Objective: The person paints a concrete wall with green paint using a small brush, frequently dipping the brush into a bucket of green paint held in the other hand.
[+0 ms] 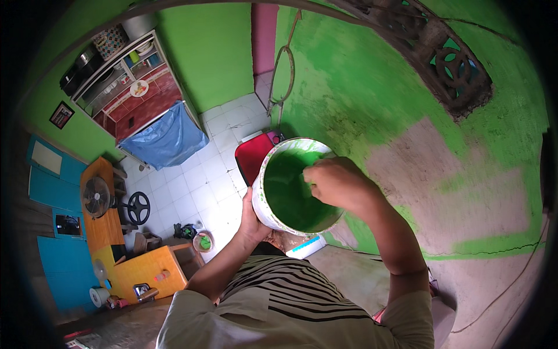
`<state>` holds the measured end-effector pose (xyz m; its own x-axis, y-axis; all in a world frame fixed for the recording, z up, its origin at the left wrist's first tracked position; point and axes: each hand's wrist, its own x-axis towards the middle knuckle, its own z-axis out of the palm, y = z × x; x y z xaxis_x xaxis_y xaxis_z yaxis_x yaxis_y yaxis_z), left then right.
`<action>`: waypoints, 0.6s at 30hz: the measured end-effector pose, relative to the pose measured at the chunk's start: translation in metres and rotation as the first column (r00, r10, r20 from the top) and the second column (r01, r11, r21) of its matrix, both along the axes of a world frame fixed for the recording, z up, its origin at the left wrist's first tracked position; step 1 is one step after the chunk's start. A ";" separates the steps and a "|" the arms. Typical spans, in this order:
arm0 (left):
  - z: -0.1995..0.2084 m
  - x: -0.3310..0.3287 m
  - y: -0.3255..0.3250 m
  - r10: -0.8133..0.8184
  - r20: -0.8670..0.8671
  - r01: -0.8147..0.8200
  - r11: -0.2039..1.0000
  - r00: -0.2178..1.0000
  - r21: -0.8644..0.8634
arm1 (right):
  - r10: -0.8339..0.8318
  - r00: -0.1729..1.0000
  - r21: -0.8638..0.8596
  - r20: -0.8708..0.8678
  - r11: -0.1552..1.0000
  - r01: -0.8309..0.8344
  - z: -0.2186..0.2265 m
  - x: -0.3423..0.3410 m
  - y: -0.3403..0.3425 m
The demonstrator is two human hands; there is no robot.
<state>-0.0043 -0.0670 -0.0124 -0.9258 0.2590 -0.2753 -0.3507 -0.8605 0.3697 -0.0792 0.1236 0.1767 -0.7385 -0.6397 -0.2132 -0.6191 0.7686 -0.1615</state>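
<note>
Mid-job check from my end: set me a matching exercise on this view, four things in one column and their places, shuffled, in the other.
Things:
1. left hand
2. right hand
3. fan
4. blue sheet

Places:
A. on the orange table
B. over the open mouth of the white bucket
C. hanging at the front of the cabinet
D. against the bucket's outer side

Pairs: 1-D, 2-B, 3-A, 4-C
</note>
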 end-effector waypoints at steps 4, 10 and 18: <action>0.006 0.003 -0.005 0.008 0.015 -0.008 0.999 1.000 0.044 | -0.038 0.998 -0.166 0.050 0.985 0.046 0.007 0.000 0.013; -0.004 -0.004 -0.009 0.030 -0.009 -0.029 0.997 1.000 0.067 | -0.093 0.984 -0.444 0.155 0.883 0.154 0.021 0.009 0.042; -0.003 -0.005 -0.008 0.016 -0.011 -0.015 0.996 1.000 0.083 | -0.193 0.661 -0.530 0.725 0.457 0.714 0.014 0.034 0.080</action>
